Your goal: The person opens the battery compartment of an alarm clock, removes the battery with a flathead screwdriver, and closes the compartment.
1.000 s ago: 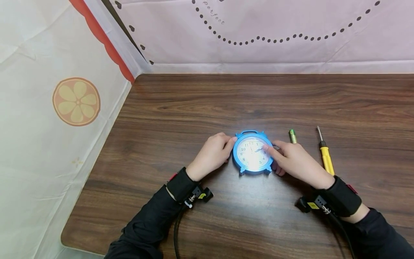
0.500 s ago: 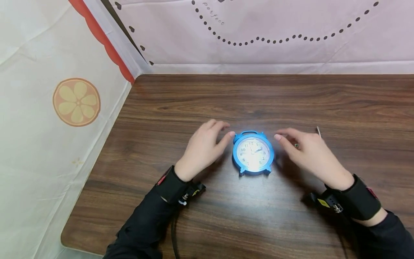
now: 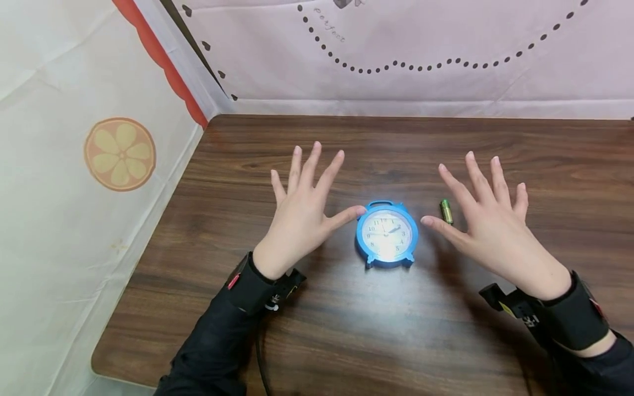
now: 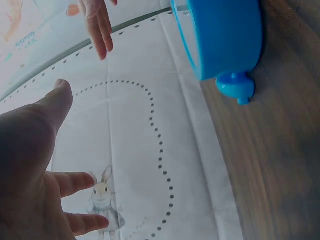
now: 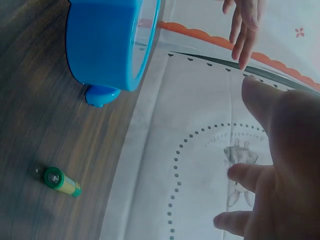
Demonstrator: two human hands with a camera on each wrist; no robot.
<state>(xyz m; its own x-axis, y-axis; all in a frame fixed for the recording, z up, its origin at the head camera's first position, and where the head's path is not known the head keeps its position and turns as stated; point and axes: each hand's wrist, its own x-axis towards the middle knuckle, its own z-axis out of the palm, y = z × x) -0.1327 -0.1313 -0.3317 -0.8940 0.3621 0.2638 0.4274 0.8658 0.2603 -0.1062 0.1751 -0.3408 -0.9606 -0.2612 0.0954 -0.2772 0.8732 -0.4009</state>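
A blue alarm clock (image 3: 387,235) lies face up on the wooden table, its white dial showing. To its left my left hand (image 3: 299,214) hovers with fingers spread, the thumb tip over the clock's upper left edge in the head view. The left wrist view shows a gap between that hand (image 4: 37,165) and the clock (image 4: 227,37). My right hand (image 3: 495,236) is raised on the other side, fingers spread and holding nothing. Beyond its thumb a green battery (image 3: 446,212) lies on the table; in the right wrist view this battery (image 5: 62,181) is apart from the hand.
The brown table (image 3: 257,165) meets a white printed cloth (image 3: 421,33) at the back and another cloth (image 3: 49,220) on the left. Black wrist straps with cameras sit on both wrists. The screwdriver seen earlier is hidden behind the right hand and arm.
Both hands have let go of the clock, lifted away and spread their fingers. The right hand moved to the right, covering the yellow screwdriver. The clock stayed in place.
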